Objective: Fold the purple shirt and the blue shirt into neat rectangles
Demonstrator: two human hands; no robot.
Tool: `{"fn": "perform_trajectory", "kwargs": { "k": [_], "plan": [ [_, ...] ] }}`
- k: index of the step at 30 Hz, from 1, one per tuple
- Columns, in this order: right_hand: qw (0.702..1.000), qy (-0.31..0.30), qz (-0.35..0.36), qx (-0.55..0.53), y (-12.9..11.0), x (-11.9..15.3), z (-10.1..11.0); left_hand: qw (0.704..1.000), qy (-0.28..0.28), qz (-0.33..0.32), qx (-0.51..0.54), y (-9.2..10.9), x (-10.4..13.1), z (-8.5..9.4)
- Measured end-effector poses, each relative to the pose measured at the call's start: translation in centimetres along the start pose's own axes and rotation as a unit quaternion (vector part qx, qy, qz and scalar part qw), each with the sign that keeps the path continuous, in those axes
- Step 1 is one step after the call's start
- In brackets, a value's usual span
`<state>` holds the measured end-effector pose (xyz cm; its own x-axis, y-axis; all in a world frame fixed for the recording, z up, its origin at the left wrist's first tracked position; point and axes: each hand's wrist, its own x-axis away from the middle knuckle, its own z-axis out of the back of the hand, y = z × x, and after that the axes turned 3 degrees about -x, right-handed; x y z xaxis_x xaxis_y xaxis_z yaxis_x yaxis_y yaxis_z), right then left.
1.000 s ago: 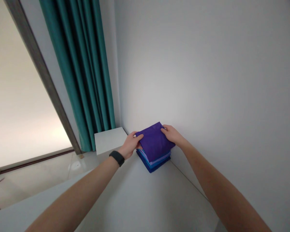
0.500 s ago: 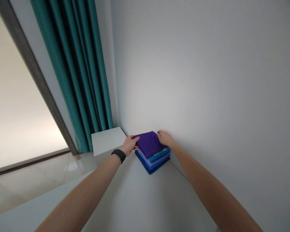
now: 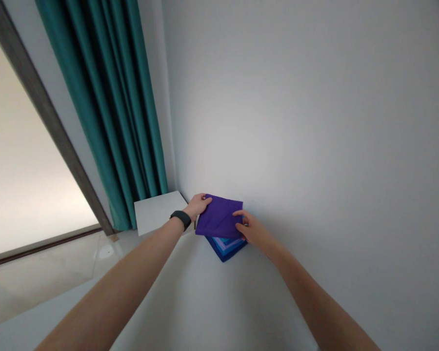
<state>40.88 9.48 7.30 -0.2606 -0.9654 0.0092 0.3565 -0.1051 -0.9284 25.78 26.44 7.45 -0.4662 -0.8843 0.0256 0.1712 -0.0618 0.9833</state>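
Observation:
A folded purple cloth (image 3: 219, 217) is raised and turned over a stack of folded blue and lilac cloths (image 3: 225, 251). My left hand (image 3: 198, 205) pinches its upper left corner, the thumb on top, with a black band on the wrist. My right hand (image 3: 249, 228) is at the right edge of the purple cloth, finger and thumb over its top and the other fingers partly hidden beneath. Below the purple cloth, the front corner of the stack shows; the rest is covered.
The stack lies on a white surface (image 3: 205, 302) against a pale wall (image 3: 296, 122). A white box-like piece (image 3: 159, 209) stands at the left, below a teal curtain (image 3: 106, 97). Farther left are a dark frame (image 3: 47, 107) and a shiny tiled floor (image 3: 58, 273).
The purple cloth has turned and shifted left, off square with the stack. My right hand has moved from its far right corner down to its right edge; my left hand has risen slightly.

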Motion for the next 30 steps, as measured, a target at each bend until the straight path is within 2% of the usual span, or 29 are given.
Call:
{"fn": "perform_trajectory", "kwargs": {
  "k": [4,6,8,10,12,15,19,22,25,30],
  "plan": [
    [0.999,-0.03,-0.038,-0.025,0.1,1.4,-0.2,0.999,-0.023,-0.022,-0.032,0.6,-0.9,-0.7],
    [0.999,-0.023,-0.036,0.021,0.2,1.3,0.6,0.998,-0.03,-0.035,-0.039,0.6,-0.9,-0.6],
    [0.991,0.02,0.004,0.129,0.3,0.5,1.6,0.997,-0.038,-0.053,-0.04,0.7,-0.7,-0.4],
    [0.962,0.077,0.063,0.253,0.1,-1.1,2.3,0.995,-0.048,-0.074,-0.038,0.8,-0.5,-0.1],
    [0.937,0.103,0.116,0.315,-0.5,-3.2,2.3,0.993,-0.06,-0.094,-0.034,1.1,-0.3,0.0],
    [0.936,0.037,0.153,0.315,-1.8,-6.7,1.3,0.99,-0.078,-0.117,-0.026,1.5,-0.1,0.0],
    [0.947,-0.07,0.105,0.294,-3.1,-9.9,-0.1,0.987,-0.093,-0.131,-0.025,1.5,-0.1,0.0],
    [0.943,-0.11,0.09,0.3,-3.4,-10.8,-0.4,0.99,-0.083,-0.11,-0.034,0.8,0.1,0.5],
    [0.939,-0.1,0.082,0.32,-3.2,-11.1,-0.3,0.993,-0.077,-0.067,-0.055,-0.4,0.9,1.4],
    [0.921,-0.038,0.053,0.385,-1.8,-11.7,0.5,0.992,-0.09,-0.021,-0.089,-2.1,1.9,2.7]
  ]
}}
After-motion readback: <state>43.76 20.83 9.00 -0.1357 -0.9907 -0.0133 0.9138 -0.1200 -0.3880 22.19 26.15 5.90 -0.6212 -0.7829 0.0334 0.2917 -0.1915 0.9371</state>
